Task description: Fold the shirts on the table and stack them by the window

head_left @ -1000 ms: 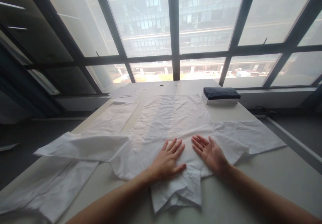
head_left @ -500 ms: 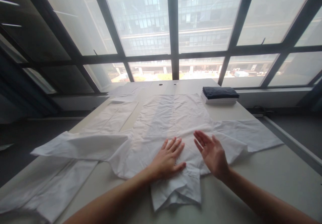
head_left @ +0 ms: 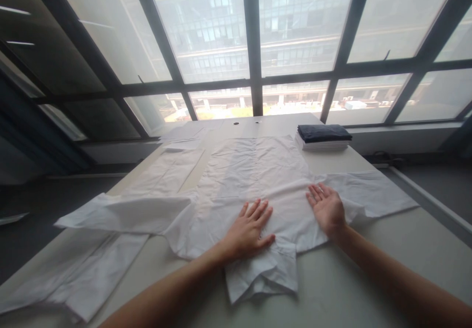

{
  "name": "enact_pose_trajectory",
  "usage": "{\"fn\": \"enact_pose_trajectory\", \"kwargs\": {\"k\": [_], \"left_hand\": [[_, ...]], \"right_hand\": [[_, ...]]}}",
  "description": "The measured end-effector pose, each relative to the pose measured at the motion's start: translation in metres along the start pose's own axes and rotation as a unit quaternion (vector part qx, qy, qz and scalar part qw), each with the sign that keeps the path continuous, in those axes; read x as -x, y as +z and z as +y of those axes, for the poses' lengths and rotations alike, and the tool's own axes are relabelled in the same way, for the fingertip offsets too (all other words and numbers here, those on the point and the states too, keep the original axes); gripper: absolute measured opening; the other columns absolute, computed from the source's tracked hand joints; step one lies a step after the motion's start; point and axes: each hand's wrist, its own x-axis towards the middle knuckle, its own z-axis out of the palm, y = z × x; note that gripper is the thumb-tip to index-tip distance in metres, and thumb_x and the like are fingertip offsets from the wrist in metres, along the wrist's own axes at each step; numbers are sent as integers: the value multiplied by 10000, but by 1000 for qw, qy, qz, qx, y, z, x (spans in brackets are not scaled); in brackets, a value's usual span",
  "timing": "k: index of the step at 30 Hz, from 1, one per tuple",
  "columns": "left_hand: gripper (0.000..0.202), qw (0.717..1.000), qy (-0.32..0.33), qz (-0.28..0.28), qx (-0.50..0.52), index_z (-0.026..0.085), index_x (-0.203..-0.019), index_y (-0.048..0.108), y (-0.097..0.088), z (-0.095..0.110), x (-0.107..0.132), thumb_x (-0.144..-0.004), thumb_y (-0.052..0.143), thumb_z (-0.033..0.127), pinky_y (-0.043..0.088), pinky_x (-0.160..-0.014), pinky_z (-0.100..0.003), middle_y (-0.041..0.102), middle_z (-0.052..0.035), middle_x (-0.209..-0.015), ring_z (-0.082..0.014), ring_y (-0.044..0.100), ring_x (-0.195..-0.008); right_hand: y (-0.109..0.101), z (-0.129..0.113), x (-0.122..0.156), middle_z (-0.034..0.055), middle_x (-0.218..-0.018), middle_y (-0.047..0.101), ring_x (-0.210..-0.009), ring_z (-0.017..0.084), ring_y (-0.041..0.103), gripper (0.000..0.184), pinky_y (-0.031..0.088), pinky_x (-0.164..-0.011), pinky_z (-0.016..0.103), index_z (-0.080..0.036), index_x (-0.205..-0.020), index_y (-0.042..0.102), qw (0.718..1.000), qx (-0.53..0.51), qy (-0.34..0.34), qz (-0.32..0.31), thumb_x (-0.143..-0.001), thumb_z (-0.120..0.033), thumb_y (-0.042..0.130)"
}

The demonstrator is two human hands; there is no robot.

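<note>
A white shirt [head_left: 254, 170] lies spread on the table, its collar [head_left: 263, 274] towards me and its sleeves out to both sides. My left hand [head_left: 247, 229] rests flat on the cloth just beyond the collar, fingers spread. On the right side of the shirt, near where the right sleeve [head_left: 372, 195] begins, is my right hand [head_left: 326, 207], turned partly palm up with its fingers stretched out. It holds nothing; whether it touches the cloth I cannot tell. Soft creases run across the shirt's body.
A dark folded garment [head_left: 324, 133] tops a stack of white folded pieces [head_left: 322, 146] at the back right. More white garments [head_left: 73, 269] lie along the left side of the table [head_left: 413, 264]. Large windows [head_left: 298, 23] stand beyond the far edge.
My right hand has moved right across the shirt, towards the right sleeve. My left hand stays flat in nearly the same place. The cloth near the right shoulder lies flatter.
</note>
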Motion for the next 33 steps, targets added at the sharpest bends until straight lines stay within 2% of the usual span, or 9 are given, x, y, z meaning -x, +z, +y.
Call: {"fn": "enact_pose_trajectory", "kwargs": {"k": [4,6,9,12,14,16,20,28,33], "left_hand": [[778,1000,-1,0,0,235,-1605,252,-2,2,0,-970,410,656,85,-1243,-546,183,-81,-1682,-311,90,-1555],[779,1000,-1,1,1,230,-1602,262,-2,3,-1,-968,418,654,90,-1239,-561,189,-90,-1679,-319,97,-1554],[795,1000,-3,-1,4,206,-1597,276,-3,5,-1,-962,432,657,105,-1233,-581,199,-111,-1674,-330,108,-1551],[787,1000,-2,14,9,210,-1593,290,-1,4,-1,-963,429,661,111,-1236,-571,222,-107,-1669,-322,117,-1551],[767,1000,2,28,13,224,-1591,294,1,3,0,-971,412,660,110,-1239,-561,235,-98,-1667,-311,122,-1551],[754,999,6,39,14,233,-1591,294,3,2,1,-976,408,654,117,-1239,-557,245,-95,-1664,-307,135,-1550],[730,998,12,58,7,238,-1598,278,5,1,2,-987,431,608,157,-1238,-540,271,-90,-1656,-301,168,-1544],[697,998,-15,57,-1,230,-1597,281,5,-4,3,-1007,414,577,113,-1235,-574,245,-90,-1664,-309,158,-1546],[669,1000,-2,24,-3,323,-1612,208,0,-22,10,-1022,402,572,144,-1223,-585,146,-58,-1688,-309,131,-1550]], "right_hand": [[12,9,22,27,-1426,595,-1327,205,547,347,382,-1171,491,-293,-1203,673,985,73,-90,-125,-966,-405,446],[16,18,38,56,-1442,586,-1339,262,535,358,388,-1156,528,-282,-1222,693,943,184,-146,-236,-962,-428,497],[17,27,55,68,-1490,545,-1420,290,437,380,258,-1218,544,-292,-1301,674,783,435,-274,-350,-945,-309,542],[12,30,57,91,-1611,377,-1519,284,255,523,111,-1243,564,-255,-1468,528,597,624,-350,-363,-949,-215,475],[8,32,53,125,-1646,285,-1539,296,181,559,121,-1230,581,-200,-1521,450,513,703,-350,-346,-964,-247,458],[4,33,47,153,-1646,269,-1539,309,177,574,158,-1219,581,-166,-1538,415,459,751,-332,-340,-988,-328,446],[1,35,41,163,-1641,276,-1533,301,205,591,179,-1216,550,-166,-1557,381,420,781,-312,-341,-1017,-406,390],[2,35,42,156,-1646,269,-1536,290,195,593,147,-1226,523,-172,-1559,381,429,782,-300,-338,-1015,-407,392],[5,32,44,140,-1651,264,-1537,285,193,589,140,-1229,518,-181,-1559,381,428,784,-293,-341,-1014,-405,387]]}}
